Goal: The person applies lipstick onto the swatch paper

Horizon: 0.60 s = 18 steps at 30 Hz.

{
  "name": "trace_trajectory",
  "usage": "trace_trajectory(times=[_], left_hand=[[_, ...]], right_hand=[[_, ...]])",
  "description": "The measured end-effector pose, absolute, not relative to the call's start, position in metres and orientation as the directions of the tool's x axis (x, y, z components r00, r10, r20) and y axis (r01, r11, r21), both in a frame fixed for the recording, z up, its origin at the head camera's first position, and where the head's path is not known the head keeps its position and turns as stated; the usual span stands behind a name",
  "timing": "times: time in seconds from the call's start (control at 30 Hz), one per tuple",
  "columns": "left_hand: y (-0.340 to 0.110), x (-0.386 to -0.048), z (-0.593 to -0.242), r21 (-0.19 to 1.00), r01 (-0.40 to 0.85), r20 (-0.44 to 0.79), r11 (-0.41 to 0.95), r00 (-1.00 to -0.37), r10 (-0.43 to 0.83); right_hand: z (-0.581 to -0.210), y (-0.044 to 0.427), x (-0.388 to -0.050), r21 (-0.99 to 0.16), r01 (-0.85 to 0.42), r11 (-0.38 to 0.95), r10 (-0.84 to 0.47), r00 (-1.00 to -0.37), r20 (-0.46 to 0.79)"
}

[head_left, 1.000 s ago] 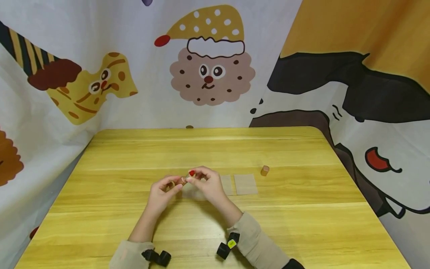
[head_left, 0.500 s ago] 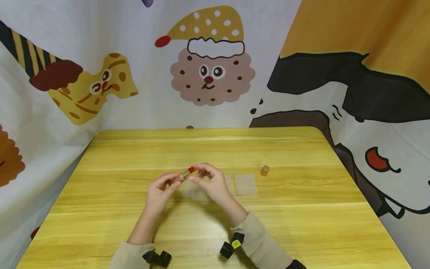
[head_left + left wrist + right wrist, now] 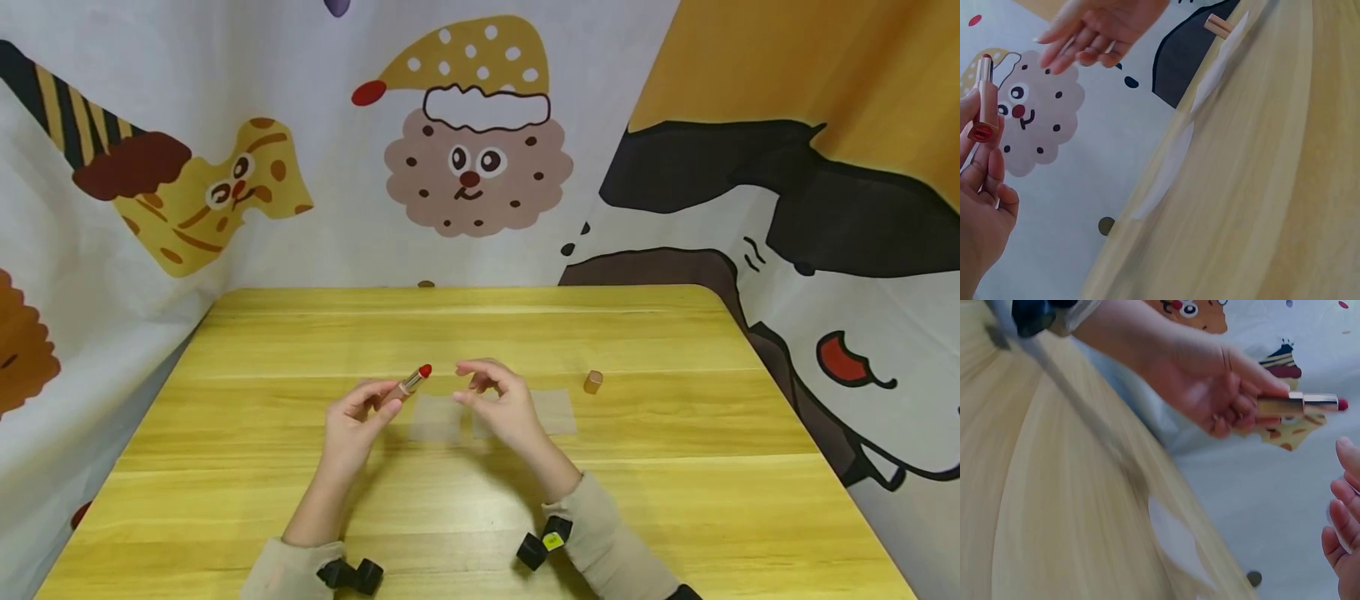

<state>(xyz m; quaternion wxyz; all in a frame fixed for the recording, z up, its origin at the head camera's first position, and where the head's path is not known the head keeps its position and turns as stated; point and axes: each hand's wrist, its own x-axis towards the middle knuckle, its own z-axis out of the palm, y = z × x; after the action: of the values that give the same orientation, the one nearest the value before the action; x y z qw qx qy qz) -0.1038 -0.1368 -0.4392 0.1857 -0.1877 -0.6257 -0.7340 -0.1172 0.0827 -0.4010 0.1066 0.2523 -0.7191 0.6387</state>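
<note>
A lipstick [image 3: 407, 387] with a rose-gold base and a raised red tip is pinched between the thumb and fingers of my left hand [image 3: 354, 425], tilted up toward the right. My right hand [image 3: 506, 406] hovers to its right, apart from the lipstick, fingers loosely bent with nothing between them. The left wrist view shows the lipstick [image 3: 986, 103] from its base end. The lipstick's cap [image 3: 593, 382] stands alone on the table to the right of both hands.
Thin pale paper squares lie in a row beneath the hands: a left one [image 3: 437, 418] and a right one [image 3: 555, 412], with another partly hidden by the right hand. The wooden table [image 3: 300, 333] ends at a cartoon-print curtain [image 3: 337, 242].
My right hand has let go of the lipstick's tip end and moved off to the right. The left hand has kept hold of the lipstick and shifted slightly left.
</note>
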Motion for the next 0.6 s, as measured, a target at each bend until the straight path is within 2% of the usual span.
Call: trace_trajectory(times=[0.6], left_hand=[[-0.126,-0.1,-0.43,0.856,0.5,0.501,-0.13,-0.865,-0.032]], right_hand=[[-0.413,0.15,-0.115,-0.847,-0.45,0.282,-0.254,-0.886,0.387]])
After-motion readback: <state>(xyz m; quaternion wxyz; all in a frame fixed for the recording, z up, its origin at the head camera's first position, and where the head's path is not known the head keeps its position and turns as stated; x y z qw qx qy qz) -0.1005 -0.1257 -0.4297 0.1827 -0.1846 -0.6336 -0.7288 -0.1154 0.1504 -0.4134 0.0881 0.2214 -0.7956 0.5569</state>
